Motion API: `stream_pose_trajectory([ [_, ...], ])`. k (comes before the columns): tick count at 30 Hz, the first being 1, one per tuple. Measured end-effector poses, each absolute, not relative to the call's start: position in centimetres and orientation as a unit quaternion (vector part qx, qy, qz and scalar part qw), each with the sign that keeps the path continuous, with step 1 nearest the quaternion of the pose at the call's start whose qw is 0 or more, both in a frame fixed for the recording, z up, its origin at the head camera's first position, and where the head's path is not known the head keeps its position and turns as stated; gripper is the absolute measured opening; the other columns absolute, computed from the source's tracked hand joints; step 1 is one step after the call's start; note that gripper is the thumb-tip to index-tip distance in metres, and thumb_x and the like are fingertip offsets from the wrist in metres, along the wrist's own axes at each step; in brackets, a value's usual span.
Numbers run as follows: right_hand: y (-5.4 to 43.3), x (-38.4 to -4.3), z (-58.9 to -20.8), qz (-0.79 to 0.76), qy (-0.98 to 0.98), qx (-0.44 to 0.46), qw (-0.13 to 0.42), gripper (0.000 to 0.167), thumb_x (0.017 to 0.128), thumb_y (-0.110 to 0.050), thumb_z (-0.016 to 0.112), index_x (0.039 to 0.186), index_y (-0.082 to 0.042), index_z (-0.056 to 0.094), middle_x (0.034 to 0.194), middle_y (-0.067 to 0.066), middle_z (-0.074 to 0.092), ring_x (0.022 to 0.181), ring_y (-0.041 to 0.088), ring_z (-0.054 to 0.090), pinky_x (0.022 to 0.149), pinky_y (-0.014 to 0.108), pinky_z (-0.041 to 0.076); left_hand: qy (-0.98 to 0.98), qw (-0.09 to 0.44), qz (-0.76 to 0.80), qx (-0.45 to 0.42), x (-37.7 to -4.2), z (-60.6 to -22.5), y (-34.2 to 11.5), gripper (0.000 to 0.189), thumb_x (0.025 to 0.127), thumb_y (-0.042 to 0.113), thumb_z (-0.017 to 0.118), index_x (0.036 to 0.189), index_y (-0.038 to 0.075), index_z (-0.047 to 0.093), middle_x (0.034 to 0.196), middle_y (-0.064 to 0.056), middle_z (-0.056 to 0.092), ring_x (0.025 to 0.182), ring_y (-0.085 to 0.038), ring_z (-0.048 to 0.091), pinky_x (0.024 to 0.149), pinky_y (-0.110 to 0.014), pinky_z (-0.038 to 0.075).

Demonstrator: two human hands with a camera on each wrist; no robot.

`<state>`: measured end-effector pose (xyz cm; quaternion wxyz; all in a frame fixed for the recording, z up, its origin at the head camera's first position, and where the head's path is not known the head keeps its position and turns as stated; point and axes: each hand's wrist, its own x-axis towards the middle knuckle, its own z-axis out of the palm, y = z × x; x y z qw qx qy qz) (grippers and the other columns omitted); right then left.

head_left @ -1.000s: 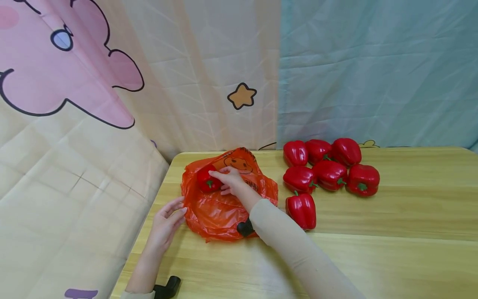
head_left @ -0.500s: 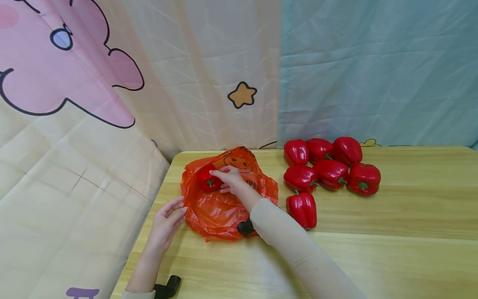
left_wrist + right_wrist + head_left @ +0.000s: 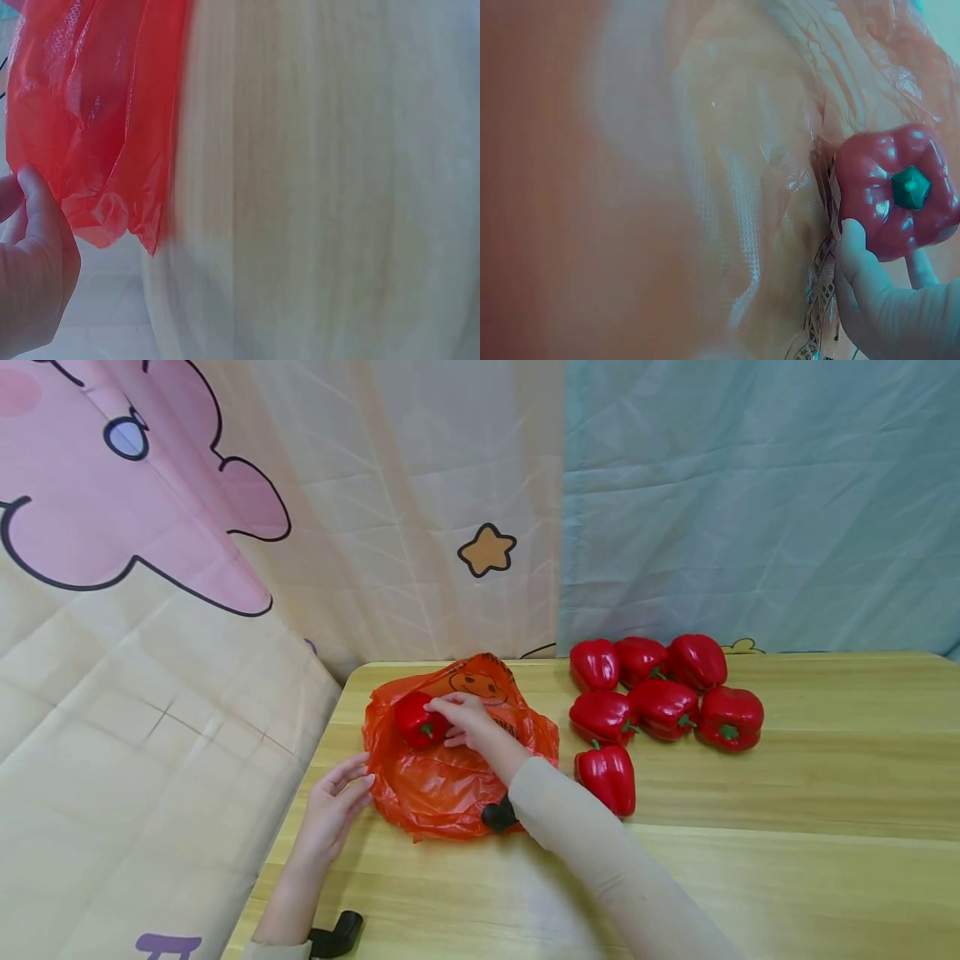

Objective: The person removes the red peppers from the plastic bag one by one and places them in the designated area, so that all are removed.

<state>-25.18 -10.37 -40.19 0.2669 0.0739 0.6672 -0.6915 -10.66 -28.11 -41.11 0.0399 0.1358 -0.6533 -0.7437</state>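
Note:
A red bell pepper (image 3: 420, 720) with a green stem is inside the spread mouth of an orange-red plastic bag (image 3: 442, 793). My right hand (image 3: 468, 722) holds this pepper from its right side. In the right wrist view the thumb lies along the near side of the bell pepper (image 3: 874, 176), and other fingers show beyond it. My left hand (image 3: 337, 802) is at the bag's left rim. The left wrist view shows its thumb and fingers (image 3: 34, 195) pinching the edge of the bag (image 3: 97, 127).
Several more red bell peppers (image 3: 663, 710) lie grouped on the wooden table (image 3: 825, 777) to the right of the bag. One of them (image 3: 606, 779) is nearest, close to the right forearm. A printed curtain (image 3: 675, 510) hangs along the table's back and left edges.
The right hand and the pepper it holds have shifted very slightly to the right inside the bag. The left hand stays at the bag's rim.

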Motion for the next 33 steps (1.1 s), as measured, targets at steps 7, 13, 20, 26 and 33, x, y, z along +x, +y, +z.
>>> stream_pose_trajectory([
  [7, -9.8, -25.1, -40.1, -0.689, 0.669, 0.063, 0.269, 0.026, 0.084, -0.027, 0.067, 0.104, -0.011, 0.062, 0.109, 0.009, 0.057, 0.070, 0.024, 0.054, 0.072, 0.040, 0.055, -0.655, 0.037, -0.740, 0.148, -10.7, -41.0, -28.0, 0.031, 0.088, -0.002, 0.059, 0.102, 0.025, 0.067, 0.095, 0.003, 0.056, 0.077, -0.005, 0.059, 0.072, -0.019, 0.052],
  [13, -9.1, -24.8, -39.7, -0.690, 0.668, 0.053, 0.272, 0.026, 0.084, -0.027, 0.067, 0.104, -0.011, 0.063, 0.108, 0.009, 0.057, 0.071, 0.025, 0.055, 0.069, 0.039, 0.056, -0.657, 0.036, -0.739, 0.146, -10.7, -41.0, -27.9, 0.030, 0.088, -0.001, 0.060, 0.105, 0.023, 0.066, 0.095, 0.003, 0.056, 0.077, -0.005, 0.059, 0.073, -0.019, 0.052],
  [20, -8.3, -24.5, -38.9, -0.687, 0.670, 0.043, 0.277, 0.025, 0.084, -0.027, 0.068, 0.103, -0.011, 0.064, 0.103, 0.008, 0.058, 0.072, 0.026, 0.055, 0.070, 0.040, 0.056, -0.658, 0.045, -0.739, 0.137, -10.6, -41.1, -28.0, 0.032, 0.088, -0.003, 0.059, 0.103, 0.024, 0.067, 0.095, 0.002, 0.056, 0.079, -0.006, 0.060, 0.074, -0.020, 0.052],
  [26, -7.7, -24.4, -38.4, -0.681, 0.675, 0.046, 0.280, 0.026, 0.084, -0.028, 0.068, 0.104, -0.012, 0.065, 0.100, 0.007, 0.058, 0.073, 0.025, 0.056, 0.070, 0.039, 0.056, -0.655, 0.048, -0.743, 0.130, -10.6, -41.2, -28.1, 0.033, 0.088, -0.004, 0.058, 0.104, 0.023, 0.068, 0.094, 0.003, 0.057, 0.079, -0.006, 0.061, 0.074, -0.020, 0.053],
  [33, -6.8, -24.2, -37.7, -0.681, 0.675, 0.046, 0.282, 0.028, 0.085, -0.027, 0.067, 0.107, -0.012, 0.065, 0.094, 0.010, 0.056, 0.068, 0.025, 0.057, 0.065, 0.037, 0.056, -0.660, 0.049, -0.737, 0.133, -10.6, -41.2, -27.9, 0.032, 0.088, -0.003, 0.058, 0.104, 0.024, 0.068, 0.094, 0.003, 0.057, 0.078, -0.005, 0.060, 0.073, -0.019, 0.053],
])
